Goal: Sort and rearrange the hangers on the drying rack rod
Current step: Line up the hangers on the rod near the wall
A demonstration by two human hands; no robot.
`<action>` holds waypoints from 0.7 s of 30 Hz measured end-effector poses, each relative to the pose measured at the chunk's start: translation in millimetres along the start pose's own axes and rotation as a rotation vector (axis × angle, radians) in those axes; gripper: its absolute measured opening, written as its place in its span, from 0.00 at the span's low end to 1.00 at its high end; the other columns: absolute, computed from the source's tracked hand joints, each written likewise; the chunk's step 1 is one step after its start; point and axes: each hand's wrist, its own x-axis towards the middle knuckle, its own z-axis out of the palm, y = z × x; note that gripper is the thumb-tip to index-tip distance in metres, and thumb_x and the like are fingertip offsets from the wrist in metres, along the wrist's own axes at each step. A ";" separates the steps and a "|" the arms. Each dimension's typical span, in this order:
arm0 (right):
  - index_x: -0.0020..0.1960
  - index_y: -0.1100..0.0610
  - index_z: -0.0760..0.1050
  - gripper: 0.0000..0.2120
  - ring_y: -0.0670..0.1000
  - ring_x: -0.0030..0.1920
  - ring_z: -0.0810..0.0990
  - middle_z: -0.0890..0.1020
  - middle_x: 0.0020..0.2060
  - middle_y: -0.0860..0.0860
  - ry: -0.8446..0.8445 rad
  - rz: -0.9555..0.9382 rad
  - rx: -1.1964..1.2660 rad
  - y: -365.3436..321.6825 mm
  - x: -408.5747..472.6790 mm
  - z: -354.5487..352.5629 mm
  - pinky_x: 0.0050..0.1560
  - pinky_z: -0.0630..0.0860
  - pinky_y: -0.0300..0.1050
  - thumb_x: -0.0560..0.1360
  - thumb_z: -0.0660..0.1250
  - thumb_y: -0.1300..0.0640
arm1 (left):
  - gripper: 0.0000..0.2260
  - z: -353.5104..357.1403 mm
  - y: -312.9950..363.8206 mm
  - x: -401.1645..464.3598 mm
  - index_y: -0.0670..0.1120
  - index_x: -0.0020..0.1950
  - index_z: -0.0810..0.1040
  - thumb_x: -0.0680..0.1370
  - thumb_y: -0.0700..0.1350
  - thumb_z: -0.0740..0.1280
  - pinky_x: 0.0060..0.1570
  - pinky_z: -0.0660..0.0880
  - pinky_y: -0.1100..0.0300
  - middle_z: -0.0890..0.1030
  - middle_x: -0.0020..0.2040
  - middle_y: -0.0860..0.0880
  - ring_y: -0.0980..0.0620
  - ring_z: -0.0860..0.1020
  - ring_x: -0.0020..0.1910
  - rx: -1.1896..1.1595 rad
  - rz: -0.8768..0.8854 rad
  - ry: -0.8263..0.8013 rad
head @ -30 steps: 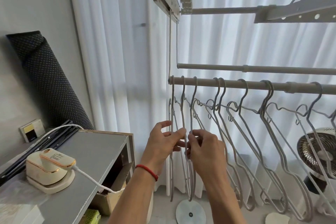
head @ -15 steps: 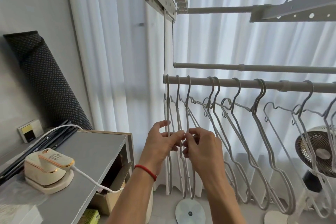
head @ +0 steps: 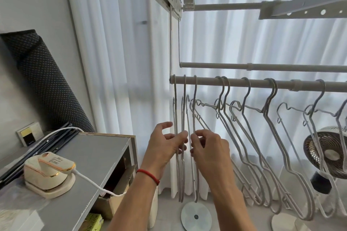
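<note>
Rod: the drying rack rod (head: 244,82) runs horizontally from centre frame to the right edge; a second, bare rod (head: 216,65) sits just above and behind it.
Hangers: a row of pale wire hangers (head: 249,127) hangs by the hooks along the rod. Three hang edge-on at the left end, close together; the rest spread out to the right, tilted and overlapping.
Left hand: the left hand (head: 165,146) pinches the wire of the left-end hangers between thumb and forefinger; the other fingers are spread loosely. A red cord bracelet (head: 148,173) circles the wrist.
Right hand: the right hand (head: 208,148) has curled fingers pinching the wire of the third hanger (head: 194,99), just beside the left hand.
Shelf: a grey shelf unit (head: 97,154) stands at lower left, carrying a cream travel iron (head: 48,172) with a white cord.
Background: white curtains (head: 116,62); a fan (head: 330,154) at right.
</note>
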 end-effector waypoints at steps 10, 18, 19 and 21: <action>0.65 0.54 0.80 0.14 0.54 0.57 0.79 0.82 0.56 0.52 0.339 -0.114 -0.396 3.7 6.5 -57.0 0.53 0.73 0.45 0.80 0.69 0.56 | 0.13 29.3 38.7 -20.4 0.48 0.60 0.78 0.75 0.44 0.72 0.56 0.77 0.52 0.77 0.54 0.52 0.52 0.73 0.56 0.527 0.701 0.387; 0.57 0.52 0.81 0.09 0.51 0.49 0.80 0.84 0.45 0.47 0.188 -0.002 -0.584 10.7 2.8 -44.0 0.45 0.79 0.47 0.82 0.66 0.50 | 0.15 26.2 30.9 -19.7 0.49 0.62 0.77 0.76 0.42 0.71 0.60 0.76 0.52 0.78 0.57 0.52 0.53 0.72 0.60 0.525 0.544 0.328; 0.56 0.51 0.81 0.09 0.50 0.46 0.81 0.85 0.44 0.46 0.171 0.009 -0.599 9.6 3.0 -42.2 0.44 0.79 0.47 0.82 0.65 0.49 | 0.15 23.8 30.6 -19.7 0.49 0.62 0.77 0.76 0.41 0.70 0.60 0.76 0.52 0.78 0.57 0.52 0.53 0.72 0.60 0.519 0.536 0.333; 0.53 0.51 0.81 0.10 0.51 0.43 0.82 0.85 0.42 0.46 0.127 0.020 -0.596 8.7 4.7 -38.6 0.43 0.79 0.47 0.83 0.63 0.48 | 0.15 18.9 31.7 -19.7 0.49 0.61 0.77 0.75 0.41 0.70 0.60 0.76 0.51 0.78 0.57 0.52 0.53 0.73 0.59 0.503 0.523 0.343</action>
